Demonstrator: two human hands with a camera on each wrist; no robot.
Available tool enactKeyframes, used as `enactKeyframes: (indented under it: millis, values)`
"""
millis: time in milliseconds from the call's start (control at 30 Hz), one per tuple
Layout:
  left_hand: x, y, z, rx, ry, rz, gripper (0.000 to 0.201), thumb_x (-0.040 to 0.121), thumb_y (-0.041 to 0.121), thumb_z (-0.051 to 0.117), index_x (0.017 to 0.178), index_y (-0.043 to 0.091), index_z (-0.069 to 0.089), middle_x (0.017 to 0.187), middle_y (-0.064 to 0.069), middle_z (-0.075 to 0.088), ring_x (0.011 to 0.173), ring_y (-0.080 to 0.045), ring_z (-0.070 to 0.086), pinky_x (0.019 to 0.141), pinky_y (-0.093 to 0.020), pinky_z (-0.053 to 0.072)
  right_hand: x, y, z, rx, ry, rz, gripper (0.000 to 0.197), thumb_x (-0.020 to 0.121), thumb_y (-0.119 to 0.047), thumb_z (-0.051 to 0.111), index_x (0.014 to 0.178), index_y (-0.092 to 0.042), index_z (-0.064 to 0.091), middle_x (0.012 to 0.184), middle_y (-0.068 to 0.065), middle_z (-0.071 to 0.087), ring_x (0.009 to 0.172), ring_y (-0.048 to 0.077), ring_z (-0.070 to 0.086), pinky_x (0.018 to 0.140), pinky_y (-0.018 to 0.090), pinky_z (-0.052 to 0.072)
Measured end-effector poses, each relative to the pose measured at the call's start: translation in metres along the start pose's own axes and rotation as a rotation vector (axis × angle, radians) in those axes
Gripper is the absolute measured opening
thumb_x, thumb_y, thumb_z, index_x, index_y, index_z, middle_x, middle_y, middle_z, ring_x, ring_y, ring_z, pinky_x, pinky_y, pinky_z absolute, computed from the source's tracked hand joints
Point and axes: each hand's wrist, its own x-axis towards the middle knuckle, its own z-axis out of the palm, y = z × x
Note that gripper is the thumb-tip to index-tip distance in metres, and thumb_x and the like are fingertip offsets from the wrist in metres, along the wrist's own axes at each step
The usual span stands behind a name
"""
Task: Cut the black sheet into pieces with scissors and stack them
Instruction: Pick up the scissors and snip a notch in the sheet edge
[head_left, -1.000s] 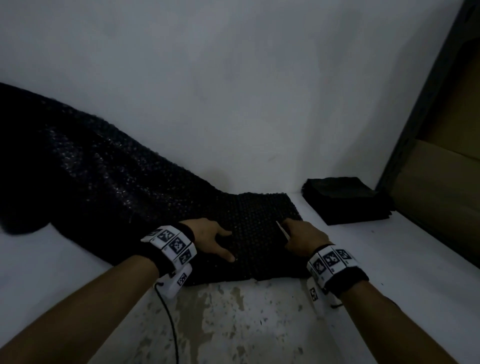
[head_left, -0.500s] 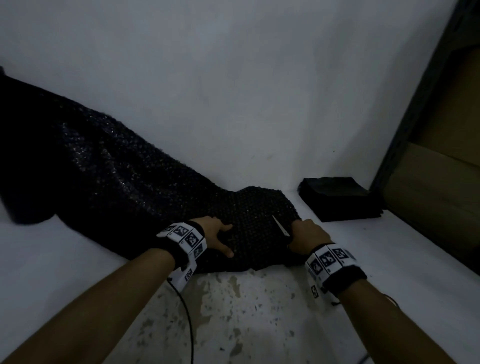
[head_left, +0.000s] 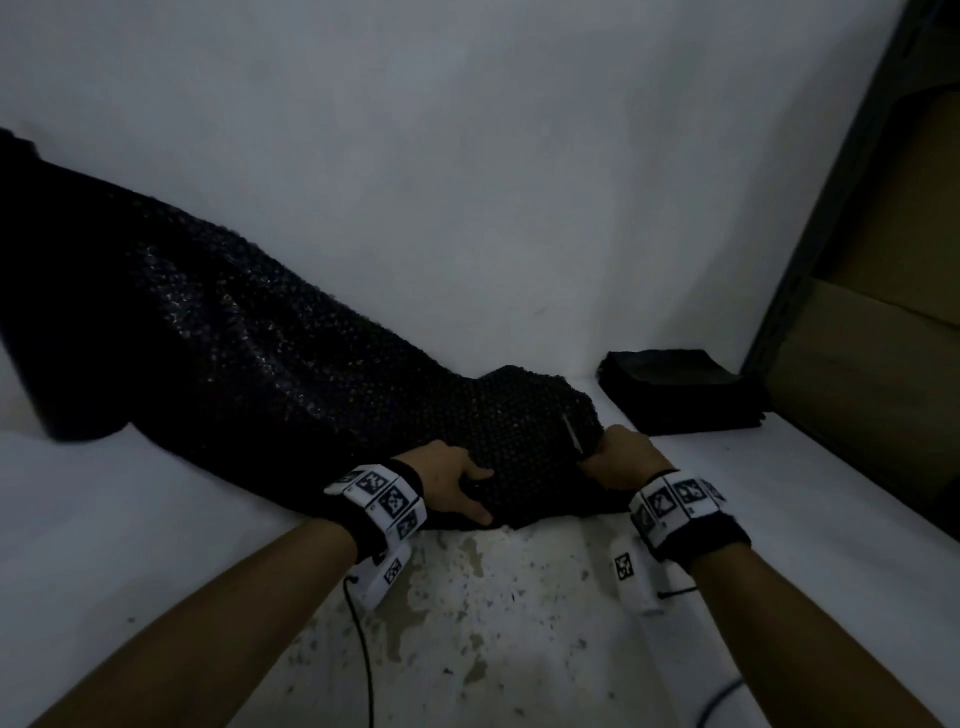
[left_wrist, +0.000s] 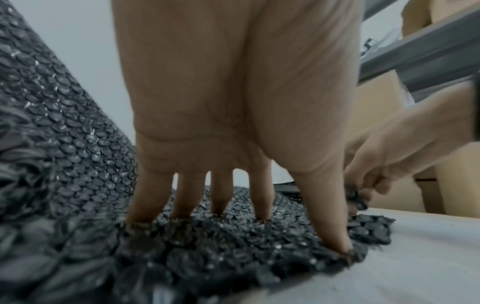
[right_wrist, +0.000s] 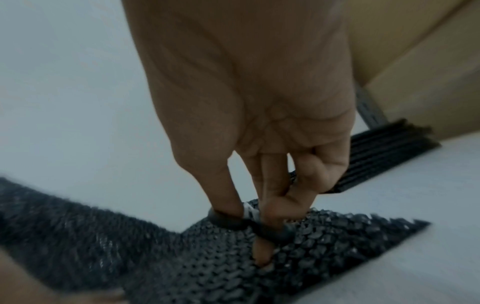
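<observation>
1. The left hand (head_left: 448, 483) lies on the near end of the black sheet (head_left: 249, 353), fingers straight and spread, their tips pressing into the bubbled surface; it grips nothing.
2. The left wrist view shows the four fingers (left_wrist: 153, 197) and the thumb planted on the sheet (left_wrist: 78, 144), close to its near edge.
3. The right hand (head_left: 626, 457) is at about 3 o'clock from the left one, at the sheet's right edge, with its fingers curled.
4. In the right wrist view its thumb and a finger pass through the dark handle loops of the scissors (right_wrist: 249, 223), so the right hand (right_wrist: 259, 123) is clamped on them, low against the sheet (right_wrist: 207, 257).
5. From the head view a thin pale blade of the scissors (head_left: 572, 434) points toward 11 o'clock over the sheet.
6. The sheet runs from both hands toward 10 o'clock, rising along the wall.
7. A stack of black pieces (head_left: 680, 389) sits on the white tabletop (head_left: 779, 493) at about 1 o'clock from the right hand, apart from the sheet.
</observation>
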Motion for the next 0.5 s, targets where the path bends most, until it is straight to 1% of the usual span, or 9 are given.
enactKeyframes:
  millis: [33, 67, 100, 133, 200, 267, 367, 433, 500]
  values:
    - [0.001, 0.002, -0.001, -0.001, -0.002, -0.008, 0.086, 0.082, 0.068, 0.064, 0.154, 0.034, 0.031, 0.162, -0.003, 0.024, 0.145, -0.024, 0.03, 0.118, -0.029, 0.026, -0.002, 0.002, -0.005, 0.073, -0.017, -0.007, 0.03, 0.091, -0.034, 0.067, 0.082, -0.005, 0.063, 0.081, 0.007, 0.063, 0.073, 0.017, 0.056, 0.054, 0.021, 0.041]
    - [0.002, 0.003, -0.002, -0.005, 0.001, -0.011, 0.085, 0.082, 0.068, 0.064, 0.154, 0.034, 0.032, 0.162, -0.003, 0.026, 0.144, -0.024, 0.031, 0.117, -0.028, 0.027, -0.004, 0.003, -0.008, 0.157, -0.041, -0.019, 0.029, 0.092, -0.031, 0.067, 0.082, -0.003, 0.069, 0.071, 0.004, 0.064, 0.064, 0.014, 0.057, 0.049, 0.02, 0.039]
    - [0.003, 0.005, -0.003, -0.009, 0.007, -0.015, 0.085, 0.082, 0.068, 0.064, 0.153, 0.033, 0.033, 0.161, -0.003, 0.027, 0.144, -0.023, 0.032, 0.117, -0.028, 0.028, -0.007, 0.004, -0.01, 0.263, -0.087, -0.026, 0.029, 0.093, -0.028, 0.066, 0.081, -0.003, 0.074, 0.063, 0.003, 0.064, 0.055, 0.012, 0.055, 0.048, 0.018, 0.039]
    - [0.004, 0.006, -0.004, -0.013, 0.013, -0.018, 0.085, 0.082, 0.067, 0.065, 0.153, 0.033, 0.034, 0.161, -0.003, 0.029, 0.143, -0.023, 0.033, 0.116, -0.028, 0.029, -0.01, 0.004, -0.01, 0.388, -0.145, -0.034, 0.029, 0.095, -0.024, 0.064, 0.081, -0.001, 0.075, 0.062, 0.005, 0.064, 0.051, 0.012, 0.052, 0.049, 0.02, 0.04]
    - [0.007, 0.008, -0.007, -0.023, 0.024, -0.023, 0.085, 0.081, 0.066, 0.067, 0.153, 0.032, 0.036, 0.159, -0.003, 0.032, 0.142, -0.023, 0.035, 0.115, -0.026, 0.03, -0.018, 0.005, -0.008, 0.642, -0.251, -0.052, 0.025, 0.099, -0.015, 0.059, 0.087, 0.002, 0.073, 0.076, 0.013, 0.065, 0.055, 0.014, 0.048, 0.051, 0.023, 0.041]
    - [0.01, 0.008, -0.008, -0.034, 0.031, -0.025, 0.086, 0.079, 0.066, 0.069, 0.151, 0.032, 0.038, 0.158, -0.002, 0.034, 0.14, -0.022, 0.037, 0.114, -0.025, 0.031, -0.024, 0.005, -0.006, 0.796, -0.331, -0.07, 0.017, 0.1, -0.01, 0.057, 0.093, 0.0, 0.068, 0.084, 0.014, 0.066, 0.058, 0.013, 0.047, 0.051, 0.023, 0.042]
    - [0.01, 0.006, -0.008, -0.04, 0.021, -0.02, 0.085, 0.077, 0.067, 0.071, 0.15, 0.035, 0.04, 0.16, 0.0, 0.031, 0.142, -0.022, 0.034, 0.116, -0.026, 0.029, -0.031, 0.007, -0.001, 0.83, -0.406, -0.099, 0.016, 0.1, -0.017, 0.06, 0.098, -0.004, 0.069, 0.084, 0.01, 0.067, 0.058, 0.011, 0.049, 0.053, 0.021, 0.044]
    - [0.007, 0.003, -0.007, -0.048, 0.015, -0.008, 0.083, 0.076, 0.065, 0.072, 0.148, 0.038, 0.042, 0.16, 0.002, 0.029, 0.143, -0.022, 0.032, 0.116, -0.027, 0.028, -0.03, 0.009, 0.003, 0.724, -0.394, -0.11, 0.02, 0.099, -0.022, 0.062, 0.096, -0.004, 0.07, 0.083, 0.009, 0.068, 0.058, 0.011, 0.05, 0.055, 0.023, 0.044]
    - [0.004, 0.001, -0.005, -0.045, 0.012, 0.011, 0.081, 0.076, 0.065, 0.073, 0.147, 0.04, 0.044, 0.161, 0.003, 0.027, 0.145, -0.021, 0.03, 0.117, -0.028, 0.026, -0.026, 0.011, 0.007, 0.551, -0.342, -0.108, 0.026, 0.098, -0.027, 0.064, 0.099, -0.003, 0.071, 0.081, 0.007, 0.069, 0.057, 0.01, 0.053, 0.056, 0.024, 0.046]
